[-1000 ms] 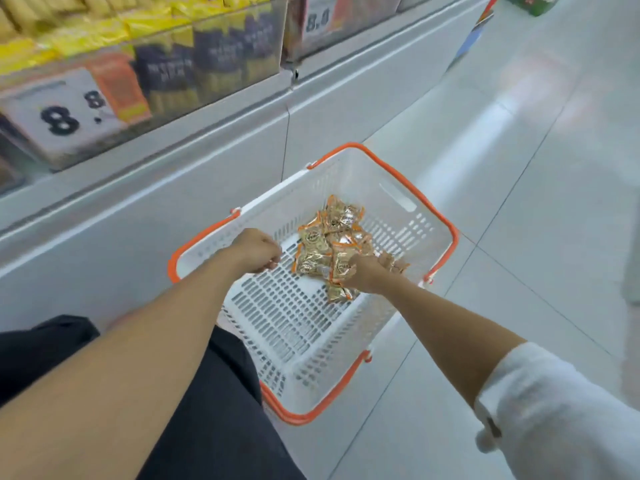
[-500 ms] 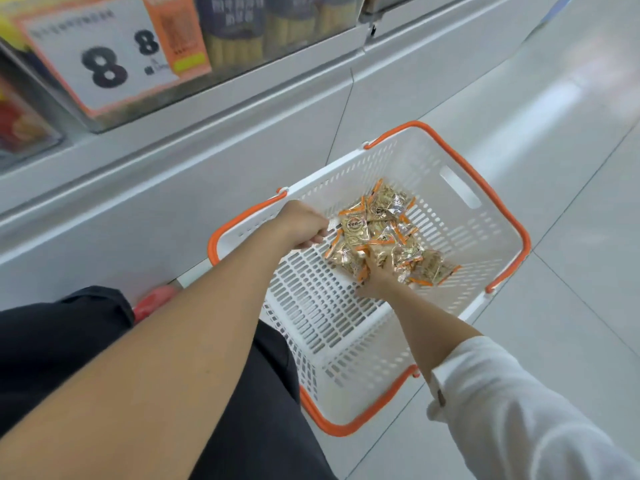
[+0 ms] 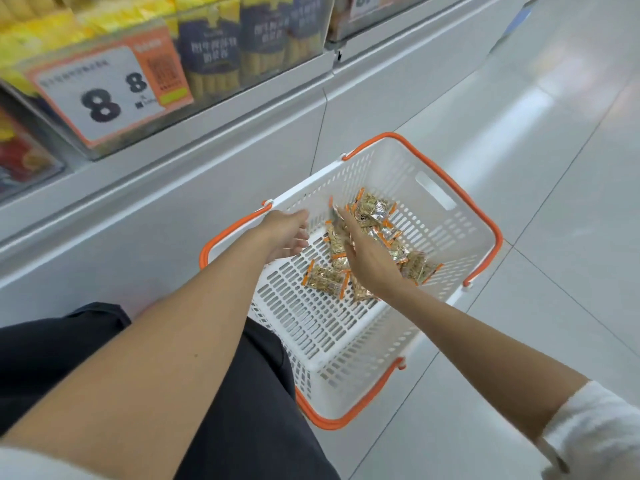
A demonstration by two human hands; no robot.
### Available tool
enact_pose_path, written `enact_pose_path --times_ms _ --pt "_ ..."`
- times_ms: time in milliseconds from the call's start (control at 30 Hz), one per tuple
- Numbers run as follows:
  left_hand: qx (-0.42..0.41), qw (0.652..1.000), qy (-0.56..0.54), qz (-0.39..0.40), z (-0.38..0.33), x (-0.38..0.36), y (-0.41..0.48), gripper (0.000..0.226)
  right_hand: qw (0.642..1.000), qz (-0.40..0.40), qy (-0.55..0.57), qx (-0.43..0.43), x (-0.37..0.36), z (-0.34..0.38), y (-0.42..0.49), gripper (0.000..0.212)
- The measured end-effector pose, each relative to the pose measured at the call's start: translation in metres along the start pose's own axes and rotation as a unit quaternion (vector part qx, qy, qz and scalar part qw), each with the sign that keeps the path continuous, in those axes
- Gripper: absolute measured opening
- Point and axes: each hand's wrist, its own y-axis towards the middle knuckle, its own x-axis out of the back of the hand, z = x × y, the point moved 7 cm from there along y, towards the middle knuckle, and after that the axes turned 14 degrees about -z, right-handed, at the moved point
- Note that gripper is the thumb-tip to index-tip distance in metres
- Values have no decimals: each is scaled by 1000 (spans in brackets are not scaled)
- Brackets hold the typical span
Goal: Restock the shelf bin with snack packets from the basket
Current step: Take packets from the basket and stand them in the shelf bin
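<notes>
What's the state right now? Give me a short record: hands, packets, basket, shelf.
left hand: open, fingers spread, over the basket's shelf-side edge, holding nothing
right hand: open, fingers straight, over the packet heap
snack packets: loose heap inside the basket; one packet lies apart, nearer
basket: white, orange rim, on the floor by the shelf base
shelf bin: upper left, clear front, price card on it
progress: no packet lifted out yet
</notes>
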Motion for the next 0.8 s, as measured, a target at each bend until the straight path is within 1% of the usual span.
enact_pose_path --times_ms 67,100,133,167,200,233,267,300,333,367,400,433,467,500,533,600,633,733,800 --pt "22 998 -58 12 -3 0 -8 53 993 -16 -28 111 21 25 4 86" --pt "28 997 -71 20 -4 0 -13 56 984 -36 -42 171 31 35 5 91" --pt "31 996 -81 25 -4 2 -18 52 972 -67 -46 222 42 40 7 90" --pt "31 995 -96 23 -5 4 -23 45 964 -84 -33 249 54 44 9 87" --pt "28 992 -120 19 -7 7 -27 37 964 -89 -14 251 64 46 12 84" --pt "25 988 -151 14 -10 11 -31 32 971 -86 18 222 73 48 17 80" --pt "21 983 -182 11 -15 14 -36 29 983 -75 67 153 80 46 24 76" --pt "14 978 -209 13 -21 18 -42 25 988 -51 138 43 85 40 32 75" --pt "6 972 -232 19 -28 20 -49 22 966 -11 240 -96 89 36 37 80" --pt "-2 967 -253 28 -36 23 -55 25 905 34 355 -231 89 34 38 85" --pt "-10 962 -270 38 -44 25 -64 32 842 76 433 -313 89 38 38 83" --pt "-21 959 -277 46 -52 28 -72 40 811 111 473 -327 95 48 42 67" --pt "-34 959 -278 53 -60 31 -82 47 813 124 476 -312 105 59 48 40" --pt "-47 958 -276 60 -69 34 -90 52 825 124 472 -285 117 68 54 17" --pt "-58 957 -274 70 -77 38 -99 54 831 121 476 -262 130 75 59 9" --pt "-93 959 -254 81 -92 46 -114 55 828 139 490 -234 151 89 68 13" --pt "-115 962 -235 76 -98 52 -121 56 834 147 483 -224 161 95 73 14" --pt "-177 968 -170 52 -116 75 -144 56 878 141 421 -180 192 123 86 12" --pt "-228 966 -113 40 -133 93 -161 58 914 126 365 -126 218 149 95 10"
